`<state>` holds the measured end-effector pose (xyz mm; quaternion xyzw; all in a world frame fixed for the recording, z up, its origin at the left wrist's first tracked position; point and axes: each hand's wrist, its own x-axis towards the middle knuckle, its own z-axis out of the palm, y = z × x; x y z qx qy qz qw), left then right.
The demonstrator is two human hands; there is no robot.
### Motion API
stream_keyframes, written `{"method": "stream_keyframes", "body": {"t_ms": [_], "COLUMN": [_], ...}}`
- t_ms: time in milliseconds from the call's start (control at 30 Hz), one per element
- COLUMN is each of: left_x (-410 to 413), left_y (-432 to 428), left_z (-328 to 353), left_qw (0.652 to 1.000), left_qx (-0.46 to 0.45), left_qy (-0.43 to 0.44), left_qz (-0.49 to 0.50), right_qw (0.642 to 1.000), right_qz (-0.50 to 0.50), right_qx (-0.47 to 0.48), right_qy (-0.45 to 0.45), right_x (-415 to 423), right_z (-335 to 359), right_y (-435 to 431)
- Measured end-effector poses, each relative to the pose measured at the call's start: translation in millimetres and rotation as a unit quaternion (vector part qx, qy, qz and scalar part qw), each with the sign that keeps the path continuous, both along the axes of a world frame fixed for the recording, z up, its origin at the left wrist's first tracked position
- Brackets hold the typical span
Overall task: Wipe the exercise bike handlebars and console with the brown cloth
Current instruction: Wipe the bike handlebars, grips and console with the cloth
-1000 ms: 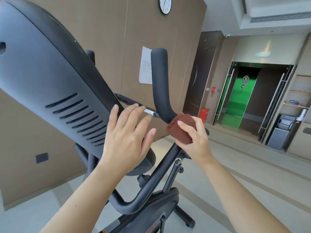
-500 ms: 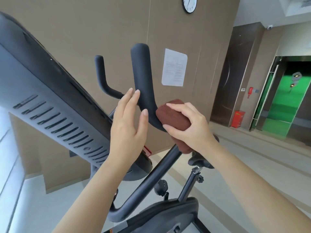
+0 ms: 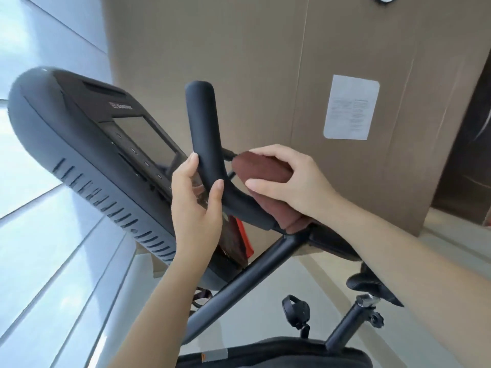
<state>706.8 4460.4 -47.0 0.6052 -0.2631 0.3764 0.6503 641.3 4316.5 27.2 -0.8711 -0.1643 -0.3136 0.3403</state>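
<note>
The right hand (image 3: 289, 181) grips the brown cloth (image 3: 261, 168), wadded into a pad, pressing it against the inner bend of the upright handlebar (image 3: 206, 134). Just left of the cloth, the left hand (image 3: 195, 208) holds the same bar between thumb and fingers (the console (image 3: 87, 155) sits behind it).

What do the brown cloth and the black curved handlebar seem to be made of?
The brown cloth looks like soft napped fabric, perhaps microfibre: matte, fuzzy, folded. The black curved handlebar seems rubber or foam covered: matte, rounded end.
</note>
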Motion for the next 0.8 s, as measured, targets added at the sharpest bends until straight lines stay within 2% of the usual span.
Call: {"method": "stream_keyframes", "body": {"t_ms": [200,333,433,567,667,800], "left_x": [-20,-23,-27,-24,-21,-12], "left_y": [-13,-13,-17,-12,-11,-19], "left_z": [2,9,11,15,21,22], "left_qw": [0.998,0.997,0.996,0.996,0.996,0.993], "left_qx": [-0.052,-0.075,-0.087,-0.092,-0.090,-0.112], "left_qy": [0.004,0.009,0.007,0.001,0.006,0.017], "left_qz": [-0.016,-0.013,-0.008,-0.007,0.007,0.028], "right_qw": [0.990,0.978,0.975,0.975,0.969,0.955], "right_qz": [0.064,0.104,0.170,0.210,0.241,0.291], "right_qx": [-0.067,-0.132,-0.085,0.067,0.054,0.041], "right_qy": [0.105,0.121,0.116,0.021,0.009,0.040], "right_x": [9,3,8,34,48,62], "right_z": [4,12,14,12,10,11], "right_y": [-18,-39,-45,-30,-14,-18]}}
